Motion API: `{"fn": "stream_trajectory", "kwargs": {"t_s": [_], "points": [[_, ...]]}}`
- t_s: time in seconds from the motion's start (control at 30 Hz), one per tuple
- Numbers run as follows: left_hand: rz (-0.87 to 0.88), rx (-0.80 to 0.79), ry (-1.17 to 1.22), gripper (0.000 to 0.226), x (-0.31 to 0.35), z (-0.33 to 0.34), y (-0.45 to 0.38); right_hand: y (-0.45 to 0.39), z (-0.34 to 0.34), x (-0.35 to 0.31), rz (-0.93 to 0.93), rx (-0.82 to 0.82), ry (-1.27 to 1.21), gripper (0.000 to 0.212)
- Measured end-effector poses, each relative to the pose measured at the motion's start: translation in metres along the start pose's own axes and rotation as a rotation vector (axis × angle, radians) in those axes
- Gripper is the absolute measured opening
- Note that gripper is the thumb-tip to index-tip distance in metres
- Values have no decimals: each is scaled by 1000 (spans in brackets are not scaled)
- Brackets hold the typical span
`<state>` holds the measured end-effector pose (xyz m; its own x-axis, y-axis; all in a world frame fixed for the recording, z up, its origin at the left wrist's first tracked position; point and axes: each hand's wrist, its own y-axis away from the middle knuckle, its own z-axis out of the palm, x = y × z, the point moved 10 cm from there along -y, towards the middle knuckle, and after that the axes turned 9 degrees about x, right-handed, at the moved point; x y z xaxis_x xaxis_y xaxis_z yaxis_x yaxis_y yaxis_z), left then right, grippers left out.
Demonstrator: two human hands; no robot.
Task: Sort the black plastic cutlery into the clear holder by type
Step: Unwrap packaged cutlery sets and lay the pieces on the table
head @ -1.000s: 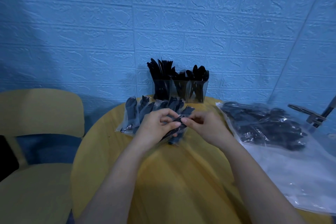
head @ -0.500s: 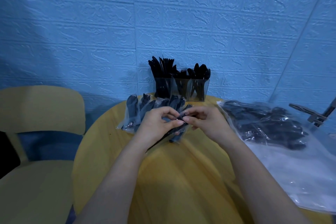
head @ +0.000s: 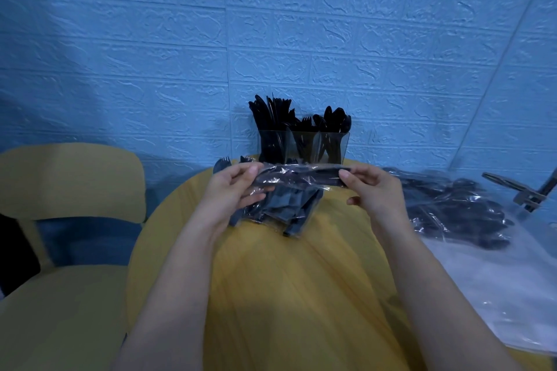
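**Wrapped cutlery piece stretched between both hands, mid-frame**

I have a wrapped cutlery piece (head: 301,179) held crosswise just above the centre of the frame, in front of the clear holder (head: 304,146). My left hand (head: 233,190) pinches one end of its film sleeve, my right hand (head: 372,190) pinches the other; both are clenched on the wrapper, with the piece slung between them. I judge it very light and fairly stiff, but the film is thin, crinkly and slick, so I would grip at the wrapper ends and pull apart, then take the bare handle.

Below it lies a heap of wrapped cutlery (head: 283,211) on the round yellow table (head: 301,295). The holder already bristles with black knives, forks and spoons, so dropping one in means threading past those tops. A large bag of more cutlery (head: 452,211) sprawls at right, beside a metal clamp (head: 518,190); a yellow chair (head: 69,184) sits at left.
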<state>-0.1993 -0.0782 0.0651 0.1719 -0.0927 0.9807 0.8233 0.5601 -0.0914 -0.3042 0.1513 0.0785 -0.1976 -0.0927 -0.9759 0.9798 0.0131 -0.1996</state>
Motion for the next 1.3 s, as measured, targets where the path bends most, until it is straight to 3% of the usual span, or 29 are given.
{"fn": "stream_trajectory", "kwargs": {"t_s": [0.13, 0.3, 0.53, 0.73, 0.83, 0.9, 1.0, 1.17, 1.3], "points": [[-48, 1, 54, 24, -5, -4, -1, 3, 5, -2, -28, -50, 11, 7], [5, 180, 70, 7, -5, -23, -5, 9, 15, -2, 21, -168, -15, 16], [13, 271, 223, 10, -2, -32, -4, 7, 9, -4, 50, -106, -156, 5], [-12, 188, 151, 18, -4, -21, -4, 11, 21, 2, 43, -182, -84, 5], [-28, 88, 167, 36, -1, -11, -2, 8, 17, 4, 53, -153, -94, 7], [18, 87, 138, 31, 2, -10, -1, 6, 13, 5, 65, -124, -103, 8], [49, 152, 137, 13, 4, -18, -1, 8, 12, -1, 56, -113, -103, 9], [19, 214, 191, 8, -6, -32, 1, 13, 3, -8, 48, -41, -96, 8], [30, 427, 295, 7, -9, -74, 7, 14, -24, -13, 20, 64, -19, 9]]}}
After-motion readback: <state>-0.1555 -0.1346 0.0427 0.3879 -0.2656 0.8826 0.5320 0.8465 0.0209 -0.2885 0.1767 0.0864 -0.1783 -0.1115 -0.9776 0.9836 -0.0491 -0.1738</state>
